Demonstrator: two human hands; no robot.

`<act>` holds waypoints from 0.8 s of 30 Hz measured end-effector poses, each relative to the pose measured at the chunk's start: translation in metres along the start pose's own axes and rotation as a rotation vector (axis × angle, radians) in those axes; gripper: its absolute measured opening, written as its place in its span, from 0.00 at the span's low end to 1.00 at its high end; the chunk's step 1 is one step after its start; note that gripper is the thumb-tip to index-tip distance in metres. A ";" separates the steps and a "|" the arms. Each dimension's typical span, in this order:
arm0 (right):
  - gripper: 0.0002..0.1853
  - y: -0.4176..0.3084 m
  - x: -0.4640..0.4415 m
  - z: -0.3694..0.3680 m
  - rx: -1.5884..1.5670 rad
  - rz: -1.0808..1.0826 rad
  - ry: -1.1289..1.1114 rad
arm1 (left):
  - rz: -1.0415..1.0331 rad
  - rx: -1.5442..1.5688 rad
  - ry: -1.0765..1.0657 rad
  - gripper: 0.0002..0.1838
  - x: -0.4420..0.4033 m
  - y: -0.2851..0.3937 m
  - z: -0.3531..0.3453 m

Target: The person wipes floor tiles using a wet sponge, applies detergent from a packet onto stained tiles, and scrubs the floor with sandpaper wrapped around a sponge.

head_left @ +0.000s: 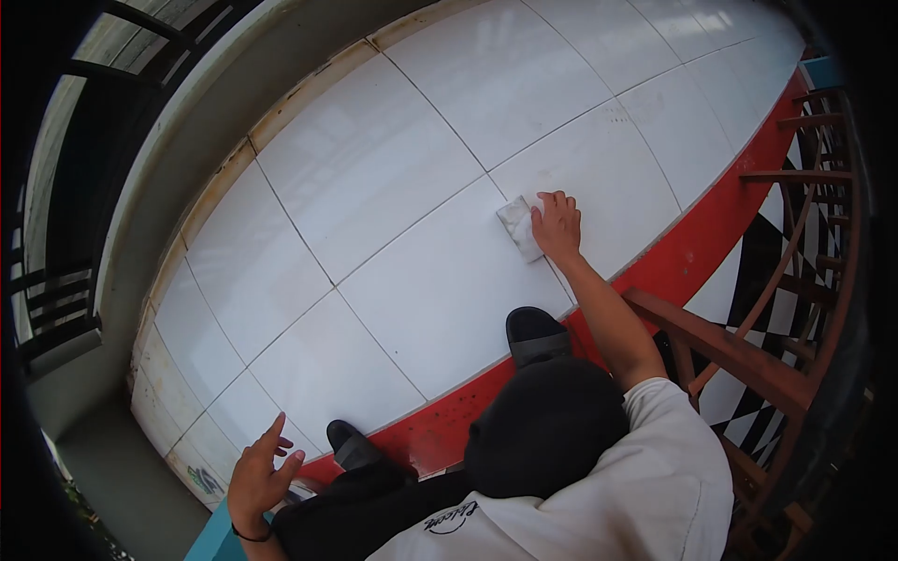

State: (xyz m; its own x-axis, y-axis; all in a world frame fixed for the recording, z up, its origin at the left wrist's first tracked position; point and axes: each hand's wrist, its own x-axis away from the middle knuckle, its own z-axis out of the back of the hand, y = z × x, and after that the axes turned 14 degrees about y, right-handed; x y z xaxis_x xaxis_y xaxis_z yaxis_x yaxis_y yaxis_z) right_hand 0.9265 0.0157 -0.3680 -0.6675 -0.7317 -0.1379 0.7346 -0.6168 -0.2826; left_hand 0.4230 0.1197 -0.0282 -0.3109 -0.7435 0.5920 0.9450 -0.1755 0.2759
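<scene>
My right hand [558, 227] is out over the white tiled floor [421, 280], with its thumb and fingers bent at the edge of a folded white cloth [517, 227]. The cloth lies on the tiles, greyish on its upper face, and seems gripped along its right side. At the lower left, my left hand [264, 475] hangs in the air with its fingers apart and nothing in it. A dark band circles that wrist.
Two black shoes [536, 335] rest by a red border strip [430, 435] along the tiles. Brown railings [730, 351] stand close on the right. A low wall [201, 122] curves along the far side, with a dark metal grille at the upper left.
</scene>
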 end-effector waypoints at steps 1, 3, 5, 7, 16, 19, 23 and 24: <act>0.22 0.004 -0.001 -0.006 -0.074 -0.074 0.003 | 0.070 0.061 0.051 0.35 0.000 0.003 -0.001; 0.29 0.001 0.013 -0.005 -0.090 0.235 0.233 | 0.202 0.158 0.173 0.33 0.002 0.004 -0.007; 0.37 -0.011 0.037 0.000 -0.138 0.412 -0.029 | 0.269 0.156 0.248 0.33 0.004 0.006 -0.016; 0.39 -0.009 0.056 -0.019 -0.143 0.591 -0.126 | 0.316 0.162 0.267 0.33 0.002 0.007 -0.026; 0.43 0.152 -0.153 -0.043 0.240 -0.100 0.270 | 0.352 0.183 0.243 0.35 -0.003 0.021 -0.045; 0.43 0.148 -0.174 -0.037 0.219 -0.214 0.207 | 0.379 0.227 0.249 0.35 -0.007 0.027 -0.043; 0.44 0.039 -0.103 -0.040 -0.077 0.118 0.122 | 0.366 0.202 0.268 0.35 -0.015 0.026 -0.044; 0.44 0.003 -0.072 -0.039 -0.188 0.218 0.058 | 0.372 0.198 0.264 0.35 -0.017 0.029 -0.044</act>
State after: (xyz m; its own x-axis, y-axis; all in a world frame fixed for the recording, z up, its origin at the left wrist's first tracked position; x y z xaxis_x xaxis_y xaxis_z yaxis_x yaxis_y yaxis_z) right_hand 0.9714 0.0776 -0.3956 -0.5065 -0.8198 -0.2672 0.8296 -0.3789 -0.4102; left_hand 0.4602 0.0989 -0.0642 0.1046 -0.8750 0.4727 0.9417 0.2400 0.2359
